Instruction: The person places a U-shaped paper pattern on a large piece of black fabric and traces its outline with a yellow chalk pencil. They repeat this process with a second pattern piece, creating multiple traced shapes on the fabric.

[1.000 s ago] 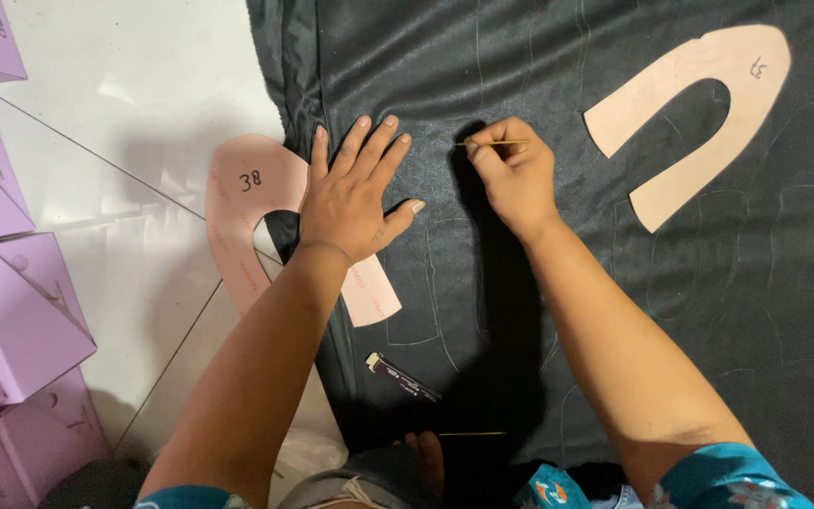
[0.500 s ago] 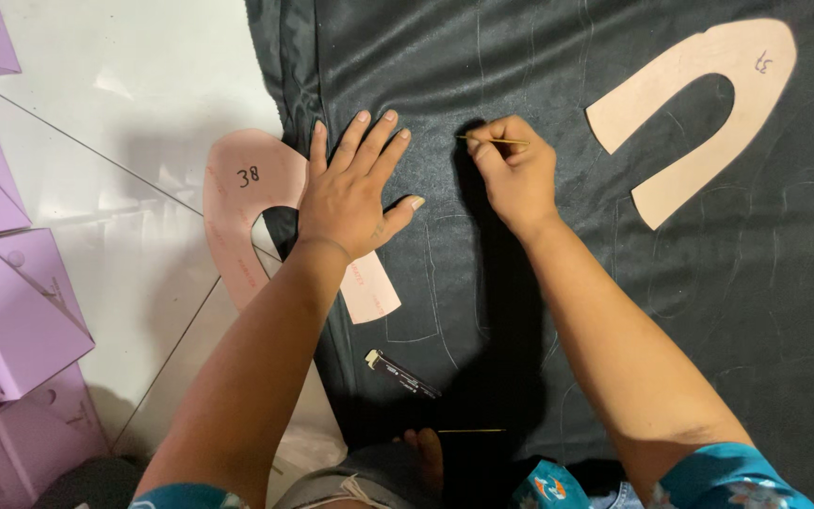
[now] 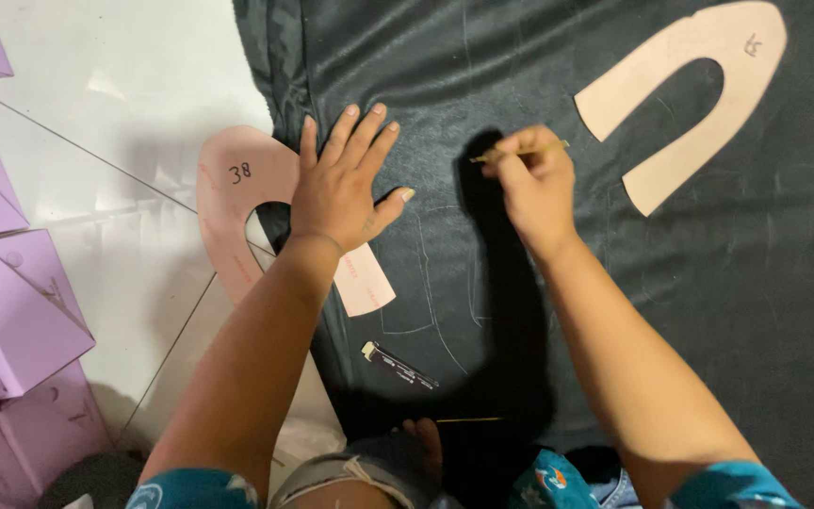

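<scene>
Your left hand (image 3: pixel 343 193) lies flat and open, fingers spread, palm down on the dark grey sheet of fabric (image 3: pixel 727 311) that covers most of the white tiled floor (image 3: pixel 134 104). Its wrist and heel rest over the inner edge of a pink horseshoe-shaped card pattern (image 3: pixel 228 203) that sits half on the fabric's left border and half on the tiles; one leg of that pattern shows below your forearm as a squared-off pink tab.

Your right hand (image 3: pixel 534 184) is closed around a thin yellowish marking stick (image 3: pixel 520 151), pinched between thumb and fingers and held roughly level, its tip pointing left just above the fabric (whether the tip actually touches the cloth cannot be told). Faint pale outlines are already drawn on the fabric between and below your two hands.

A second pink horseshoe-shaped card pattern (image 3: pixel 685 90) lies flat on the fabric up and to the right, well apart from your right hand, with its open end pointing down-left.

Closer to your body, a small black pen-like tool with a pale end (image 3: pixel 398 365) lies on the fabric, and a thin straight stick (image 3: pixel 468 420) lies just below it. Lilac cardboard boxes (image 3: pixel 7 311) are stacked along the left edge on the floor
</scene>
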